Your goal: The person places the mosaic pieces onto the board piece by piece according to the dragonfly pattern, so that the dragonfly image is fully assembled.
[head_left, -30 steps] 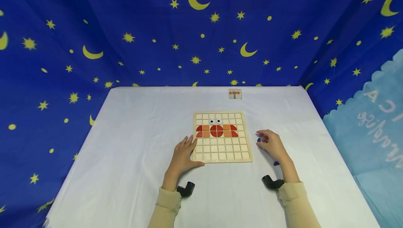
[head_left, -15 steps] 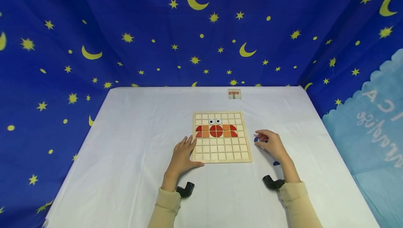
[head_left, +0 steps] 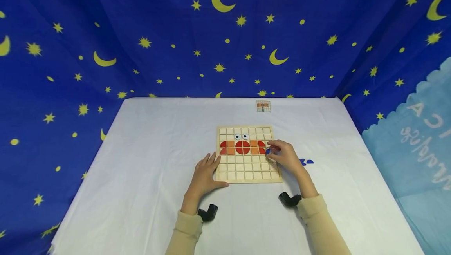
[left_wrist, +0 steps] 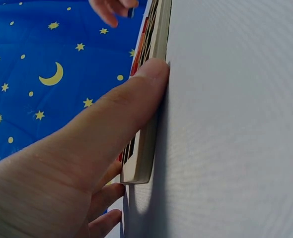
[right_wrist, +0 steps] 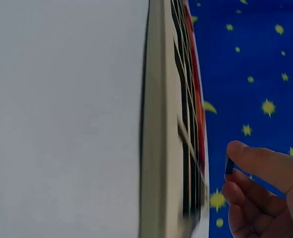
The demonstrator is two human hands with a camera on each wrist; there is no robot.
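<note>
A square wooden grid board (head_left: 248,181) lies on the white table, with red, orange and white eye tiles set in its upper rows. My left hand (head_left: 204,173) rests at the board's lower left corner. Its thumb (left_wrist: 151,72) lies straight along the front edge, the fingers by the left side. Between thumb and fingertips my right hand (head_left: 286,157) pinches a small blue tile (right_wrist: 229,165). That hand is over the right part of the board, just right of the red tiles (head_left: 262,147), and hides some of the grid cells.
More blue tiles (head_left: 309,161) lie on the table (head_left: 141,161), right of the board. A small picture card (head_left: 263,106) with a similar grid lies near the back edge. Black wrist devices (head_left: 208,212) sit at both wrists. A blue star-patterned cloth (head_left: 183,31) hangs behind.
My right hand has moved left from the table beside the board to over its right side, carrying a blue tile. Other blue tiles now show behind it. The left hand stays put.
</note>
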